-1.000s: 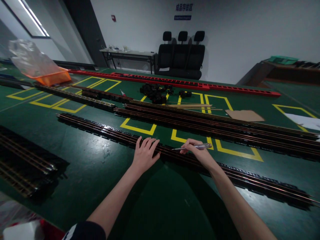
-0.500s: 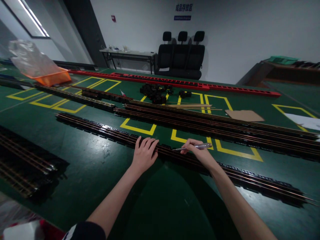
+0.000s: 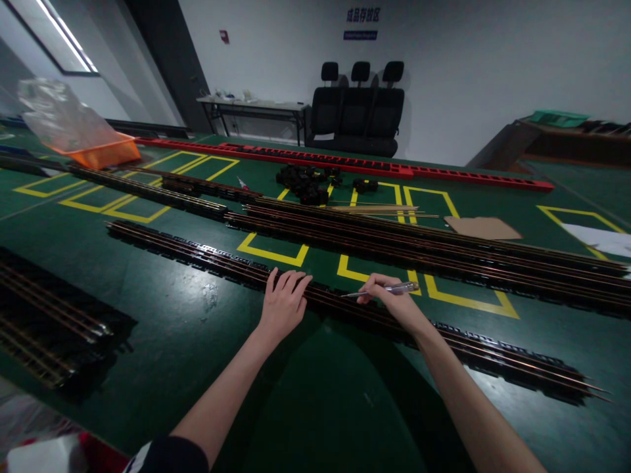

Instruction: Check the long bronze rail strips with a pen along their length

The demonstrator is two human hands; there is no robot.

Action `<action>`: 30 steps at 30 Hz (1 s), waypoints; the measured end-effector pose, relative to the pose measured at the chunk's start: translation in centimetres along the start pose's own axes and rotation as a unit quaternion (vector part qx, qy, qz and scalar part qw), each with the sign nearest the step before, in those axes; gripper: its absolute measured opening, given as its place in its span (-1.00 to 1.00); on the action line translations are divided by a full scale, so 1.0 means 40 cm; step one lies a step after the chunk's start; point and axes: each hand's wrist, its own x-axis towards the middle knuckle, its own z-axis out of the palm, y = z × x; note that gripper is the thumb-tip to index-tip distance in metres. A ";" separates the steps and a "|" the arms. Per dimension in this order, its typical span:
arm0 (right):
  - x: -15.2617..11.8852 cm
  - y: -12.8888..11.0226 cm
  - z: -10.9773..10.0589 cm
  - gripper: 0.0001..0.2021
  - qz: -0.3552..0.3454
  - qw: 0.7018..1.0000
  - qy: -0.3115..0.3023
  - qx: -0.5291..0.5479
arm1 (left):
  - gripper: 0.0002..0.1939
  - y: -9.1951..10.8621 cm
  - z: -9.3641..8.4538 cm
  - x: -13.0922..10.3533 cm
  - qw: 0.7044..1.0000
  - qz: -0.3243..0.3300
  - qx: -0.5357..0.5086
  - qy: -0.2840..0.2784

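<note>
Head view: find left hand point(image 3: 283, 301) draped over black railed strip point(image 3: 328, 299) at frame centre, with unclear grip; right hand point(image 3: 388, 299) apart, clamped on pen-like tool point(image 3: 405, 287). Note strip shift toward upper left since earlier; probably brings new section under tool.

The strip point(image 3: 325, 299) is black, copper-striped; the table point(image 3: 177, 368) green, yellow-lined.

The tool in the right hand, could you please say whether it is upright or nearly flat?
Nearly flat: the tool lies sideways in the right hand, its thin tip pointing left, slightly lower than its clear handle.
</note>
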 end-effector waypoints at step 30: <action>0.000 0.002 0.010 -0.82 0.005 0.999 -0.009 0.032 | -0.54 -0.006 0.002 0.003 1.000 0.004 -0.013 -0.007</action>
